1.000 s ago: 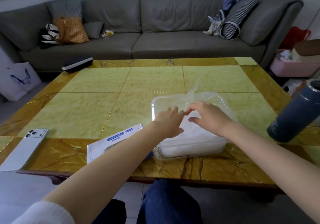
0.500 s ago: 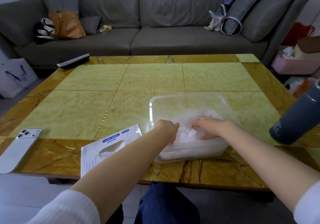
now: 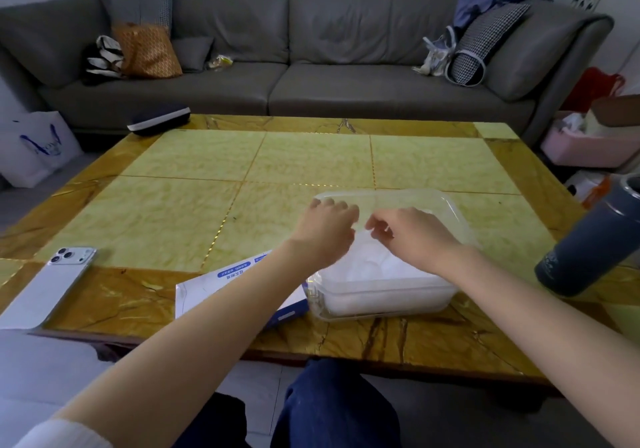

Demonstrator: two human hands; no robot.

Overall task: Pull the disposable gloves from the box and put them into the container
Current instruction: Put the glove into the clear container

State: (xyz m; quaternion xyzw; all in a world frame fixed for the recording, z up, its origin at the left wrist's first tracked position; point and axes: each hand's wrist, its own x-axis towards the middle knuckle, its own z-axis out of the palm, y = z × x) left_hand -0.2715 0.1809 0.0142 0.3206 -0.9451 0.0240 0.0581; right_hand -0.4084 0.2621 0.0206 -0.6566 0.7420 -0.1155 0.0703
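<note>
gloves [image 3: 374, 269]: white crumpled heap inside the clear container [image 3: 381, 300], near the surface's [image 3: 173, 212] front edge
left hand [image 3: 327, 231]: over the container's left rim, fingers curled; I cannot tell what they hold
right hand [image 3: 414, 236]: fingers curled, pinching the topmost of the gloves
box [image 3: 221, 284]: flat, just left of the container; blue label too small to read
bottle [image 3: 595, 239]: faint print, unreadable

The clear plastic container [image 3: 398, 194] sits flat near the front of the table [image 3: 173, 212]. A soft pile of thin white gloves [image 3: 381, 274] lies inside it. The white and blue box [image 3: 211, 290] lies flat just beside its left side.
</note>
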